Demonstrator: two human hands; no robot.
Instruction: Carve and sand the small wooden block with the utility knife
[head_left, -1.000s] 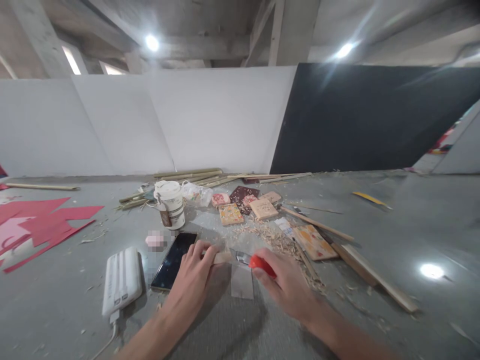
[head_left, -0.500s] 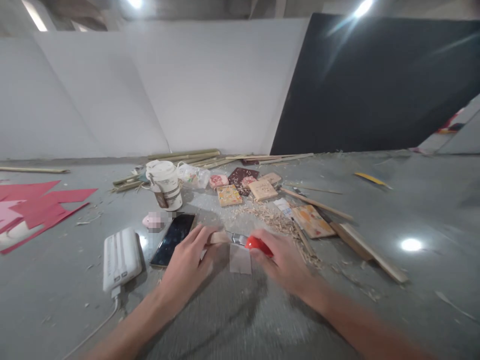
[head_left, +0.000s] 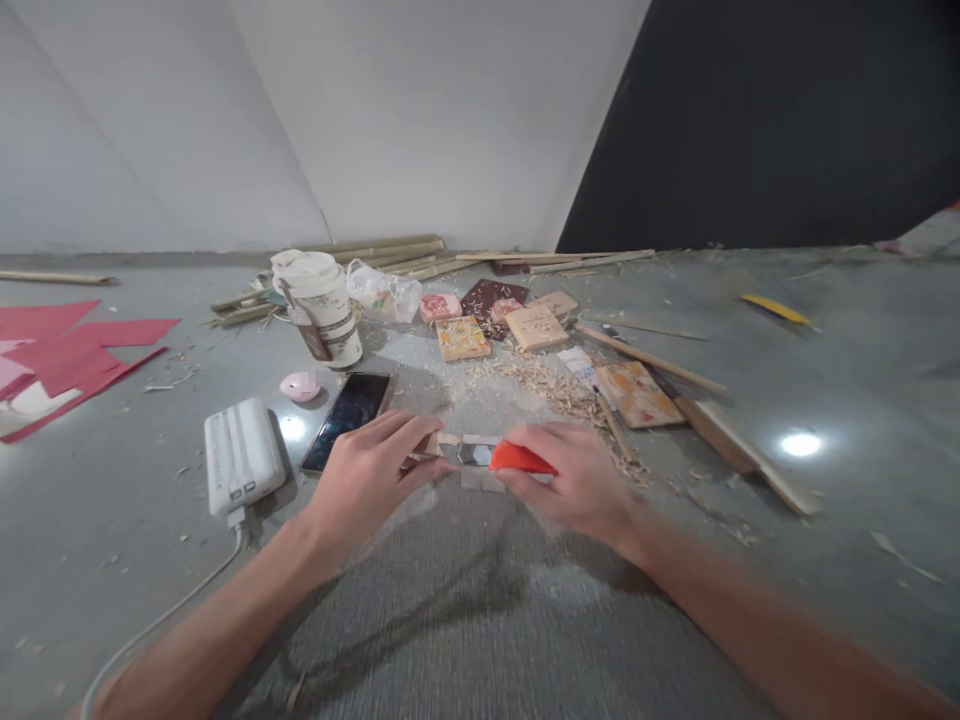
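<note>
My left hand (head_left: 367,472) is closed on a small pale wooden piece (head_left: 448,441), pinched at its left end. My right hand (head_left: 581,480) grips a knife with a red handle (head_left: 519,458); its metal blade (head_left: 471,453) lies against the wooden piece. Both hands meet low over the grey floor, just above a small pale square sheet (head_left: 484,480). A dark phone (head_left: 349,407) lies right beside my left hand.
A white power bank (head_left: 241,455) with a cable lies at left. A paper cup (head_left: 319,308), a pink round object (head_left: 300,386), printed wooden tiles (head_left: 461,337), wood shavings (head_left: 551,385), bamboo sticks (head_left: 649,358) and red paper (head_left: 67,345) lie around.
The view has tilted down, so everything sits higher in the frame. My hands have stayed together, with the blade now drawn closer along the wooden piece.
</note>
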